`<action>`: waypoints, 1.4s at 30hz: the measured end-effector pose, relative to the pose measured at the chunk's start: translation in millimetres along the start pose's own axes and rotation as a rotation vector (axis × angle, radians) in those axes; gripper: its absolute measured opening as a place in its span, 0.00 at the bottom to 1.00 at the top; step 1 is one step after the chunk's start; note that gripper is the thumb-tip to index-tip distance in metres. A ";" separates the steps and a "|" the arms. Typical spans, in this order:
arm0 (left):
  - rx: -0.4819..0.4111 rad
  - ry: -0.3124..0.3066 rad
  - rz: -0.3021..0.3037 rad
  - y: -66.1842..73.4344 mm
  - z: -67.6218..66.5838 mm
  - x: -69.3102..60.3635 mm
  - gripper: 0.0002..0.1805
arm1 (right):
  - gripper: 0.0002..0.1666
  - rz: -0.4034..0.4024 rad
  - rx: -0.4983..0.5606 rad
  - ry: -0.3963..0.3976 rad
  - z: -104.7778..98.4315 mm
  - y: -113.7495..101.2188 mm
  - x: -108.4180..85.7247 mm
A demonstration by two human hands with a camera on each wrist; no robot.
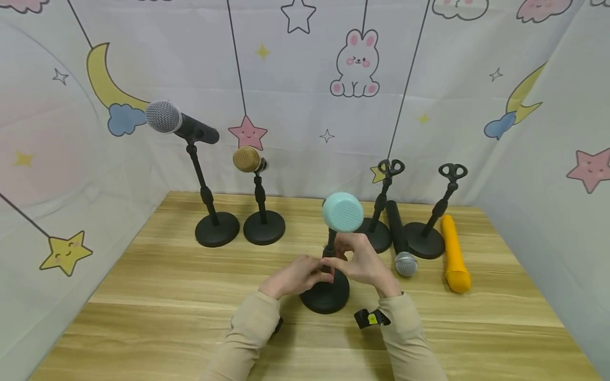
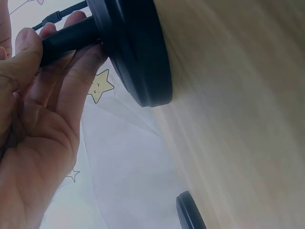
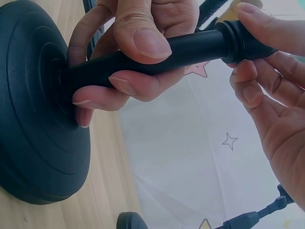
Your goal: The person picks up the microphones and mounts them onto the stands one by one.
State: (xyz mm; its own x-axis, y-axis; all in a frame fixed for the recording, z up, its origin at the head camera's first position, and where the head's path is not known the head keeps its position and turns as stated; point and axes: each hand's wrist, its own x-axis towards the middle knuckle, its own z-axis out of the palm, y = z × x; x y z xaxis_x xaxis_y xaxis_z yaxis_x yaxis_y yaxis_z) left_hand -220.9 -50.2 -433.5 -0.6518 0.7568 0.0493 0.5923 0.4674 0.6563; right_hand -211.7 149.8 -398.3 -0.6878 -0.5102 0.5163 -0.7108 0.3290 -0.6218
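A black desktop microphone stand (image 1: 325, 297) stands near the table's middle, bearing a microphone with a teal head (image 1: 343, 212). My left hand (image 1: 300, 274) grips the lower pole just above the round base, its fingers curled round the tube in the left wrist view. Higher up, my right hand (image 1: 361, 260) pinches the thicker collar (image 3: 234, 42) of the pole between thumb and fingers. The base (image 3: 43, 119) rests on the table. In the head view the hands cover much of the pole.
At back left, two stands hold a silver-headed black microphone (image 1: 200, 129) and a gold-headed microphone (image 1: 248, 160). Right of the hands stand two stands with bare clips (image 1: 391, 168). A black microphone (image 1: 399, 233) and an orange microphone (image 1: 455, 259) lie beside them. Printed cloth encloses the wooden table (image 1: 157, 317).
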 end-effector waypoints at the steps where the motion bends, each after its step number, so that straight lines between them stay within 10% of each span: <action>1: 0.003 0.001 0.001 -0.1 0.1 0.0 0.09 | 0.16 -0.002 -0.002 0.000 0.0 0.0 0.0; 42: -0.057 0.032 -0.014 -0.1 1.6 -0.8 0.10 | 0.14 0.049 0.083 -0.150 -8.6 -0.1 -0.5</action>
State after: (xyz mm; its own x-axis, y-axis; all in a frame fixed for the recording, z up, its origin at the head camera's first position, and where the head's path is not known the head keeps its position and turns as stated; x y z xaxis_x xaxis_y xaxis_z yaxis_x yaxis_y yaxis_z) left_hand -219.7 -50.2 -434.9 -0.6747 0.7354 0.0632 0.5559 0.4499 0.6990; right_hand -212.6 156.8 -393.5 -0.6870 -0.6103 0.3945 -0.6583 0.2927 -0.6935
